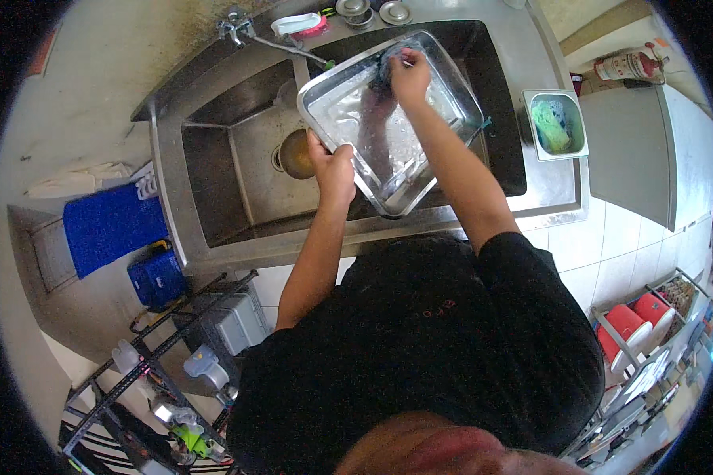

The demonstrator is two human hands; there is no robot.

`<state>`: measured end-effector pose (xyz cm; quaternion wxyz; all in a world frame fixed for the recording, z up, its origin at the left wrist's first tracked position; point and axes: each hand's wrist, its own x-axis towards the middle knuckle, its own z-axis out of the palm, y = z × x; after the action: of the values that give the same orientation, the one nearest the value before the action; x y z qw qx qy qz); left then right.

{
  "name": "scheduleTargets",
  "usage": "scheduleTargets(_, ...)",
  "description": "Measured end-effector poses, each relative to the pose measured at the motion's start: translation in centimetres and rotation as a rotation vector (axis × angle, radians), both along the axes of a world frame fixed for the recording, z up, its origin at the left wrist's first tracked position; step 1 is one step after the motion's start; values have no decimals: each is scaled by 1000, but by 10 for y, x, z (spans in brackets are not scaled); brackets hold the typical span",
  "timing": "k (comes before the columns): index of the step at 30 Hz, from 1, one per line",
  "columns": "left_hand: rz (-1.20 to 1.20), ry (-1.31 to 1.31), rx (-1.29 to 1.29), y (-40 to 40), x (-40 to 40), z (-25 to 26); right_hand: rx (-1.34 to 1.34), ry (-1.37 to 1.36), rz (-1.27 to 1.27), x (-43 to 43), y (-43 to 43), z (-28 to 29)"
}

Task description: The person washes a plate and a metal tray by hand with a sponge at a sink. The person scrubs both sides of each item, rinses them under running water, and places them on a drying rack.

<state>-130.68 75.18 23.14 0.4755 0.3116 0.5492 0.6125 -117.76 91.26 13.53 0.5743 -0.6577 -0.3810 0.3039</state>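
Observation:
A rectangular stainless steel pan is held tilted over the right basin of a double steel sink. My left hand grips the pan's lower left rim, thumb on the inner side. Inside the pan, near its far corner, my right hand presses a dark scouring pad against the metal; the fingers partly cover it. Wet streaks and a reflection of the arm show on the pan. A round brass-coloured object lies in the left basin beside the drain, partly hidden by my left hand.
A wall faucet reaches over the sink's back edge. Behind the basins are a white-and-pink brush and round metal lids. A small steel container holding a green sponge stands at right. A black metal rack is at lower left.

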Motion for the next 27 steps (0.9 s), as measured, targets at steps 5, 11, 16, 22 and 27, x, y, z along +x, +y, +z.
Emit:
scheduleTargets(5,8,-71,83,2,-15,-8,236,245,233,-59,-34,12)
scheduleTargets(11,-85,-109,38,-2,-38,13,539,-483,568,-59,-72,105)
scheduleTargets(16,-114,-69,1,-15,-57,8,258,-593,491,-19,-41,65)
scheduleTargets(22,-236,-4,-39,-12,-62,24,572,-807,776,-53,-69,116)
scheduleTargets(27,-141,59,93,-25,-80,33,282,-943,609,2,-34,67)
